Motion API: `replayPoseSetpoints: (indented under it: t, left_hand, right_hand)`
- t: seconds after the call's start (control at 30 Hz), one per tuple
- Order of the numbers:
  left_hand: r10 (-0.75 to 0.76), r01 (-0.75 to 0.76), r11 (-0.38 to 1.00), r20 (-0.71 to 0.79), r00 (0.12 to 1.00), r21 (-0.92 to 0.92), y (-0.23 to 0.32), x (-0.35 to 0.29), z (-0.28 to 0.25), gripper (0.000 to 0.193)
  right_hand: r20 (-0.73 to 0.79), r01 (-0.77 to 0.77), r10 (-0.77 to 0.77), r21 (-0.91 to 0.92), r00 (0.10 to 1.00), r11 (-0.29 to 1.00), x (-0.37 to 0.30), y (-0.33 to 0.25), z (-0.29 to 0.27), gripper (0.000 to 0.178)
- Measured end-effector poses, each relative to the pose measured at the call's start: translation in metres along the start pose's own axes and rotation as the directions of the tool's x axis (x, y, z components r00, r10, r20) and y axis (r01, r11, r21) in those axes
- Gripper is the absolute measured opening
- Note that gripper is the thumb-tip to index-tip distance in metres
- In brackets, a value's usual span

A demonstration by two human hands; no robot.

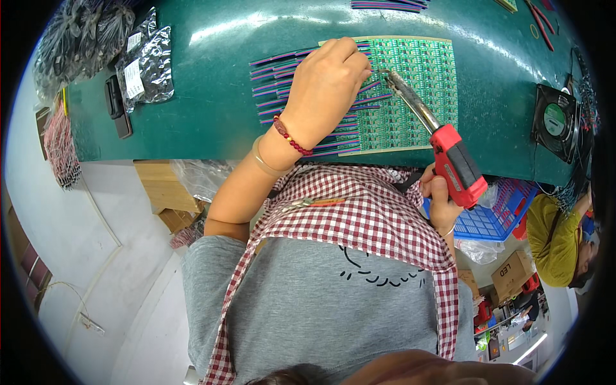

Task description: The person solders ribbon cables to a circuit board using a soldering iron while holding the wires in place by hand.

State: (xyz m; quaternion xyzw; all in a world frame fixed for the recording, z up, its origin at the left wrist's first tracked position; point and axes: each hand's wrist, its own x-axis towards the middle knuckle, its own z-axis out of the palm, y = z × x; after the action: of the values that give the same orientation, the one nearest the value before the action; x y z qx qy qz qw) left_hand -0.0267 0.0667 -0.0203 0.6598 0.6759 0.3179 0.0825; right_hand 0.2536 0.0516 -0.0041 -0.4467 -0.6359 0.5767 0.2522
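A panel of small green circuit boards [414, 96] lies on the table, with several multicoloured ribbon wires [273, 86] along its left side. My left hand [330, 80] reaches over the wires, its fingers pinched at a ribbon wire [370, 85] above the panel; the fingertips partly hide the grip. In my right hand [439, 196] is a red and black soldering gun [457, 163], held by its handle near the table's front edge. Its metal tip points up and left, close to the left fingertips and over the boards.
Clear bags of dark parts [151, 70] and a black case [117, 106] sit at the left. Behind are more ribbon wires [388, 5] and red-handled pliers [542, 25]. A black fan [555, 122] stands right, above a blue basket [484, 221]. Another person [555, 240] is beyond.
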Motion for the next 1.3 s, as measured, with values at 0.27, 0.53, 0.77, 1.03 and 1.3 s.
replayPoseSetpoints:
  t: [0.27, 0.53, 0.77, 1.03, 1.3]
  left_hand:
    - [-0.006, 0.006, 1.000, -0.005, 1.000, -0.004, 0.001, 0.000, 0.000, 0.009]
    - [0.011, -0.021, 0.982, 0.055, 0.998, 0.186, 0.007, -0.002, -0.010, 0.009]
    - [-0.111, 0.087, 0.977, 0.118, 0.987, 0.193, 0.031, -0.011, -0.007, 0.015]
    - [-0.129, 0.129, 0.991, 0.007, 0.992, 0.025, 0.029, -0.014, -0.002, 0.013]
    - [-0.050, 0.050, 0.999, 0.019, 0.999, -0.002, 0.019, -0.011, -0.005, 0.009]
  right_hand:
    - [-0.034, 0.052, -0.050, 0.064, 0.998, 0.997, -0.004, 0.005, 0.000, 0.043]
    - [-0.051, 0.009, -0.003, 0.128, 0.999, 0.992, -0.003, -0.001, -0.003, 0.042]
    - [-0.106, 0.002, 0.021, 0.212, 0.994, 0.977, 0.001, -0.004, -0.006, 0.047]
    - [-0.156, -0.012, 0.053, 0.252, 0.986, 0.968, -0.003, -0.004, -0.008, 0.051]
    - [-0.027, -0.032, 0.040, 0.251, 0.999, 0.968, -0.003, 0.000, -0.009, 0.046]
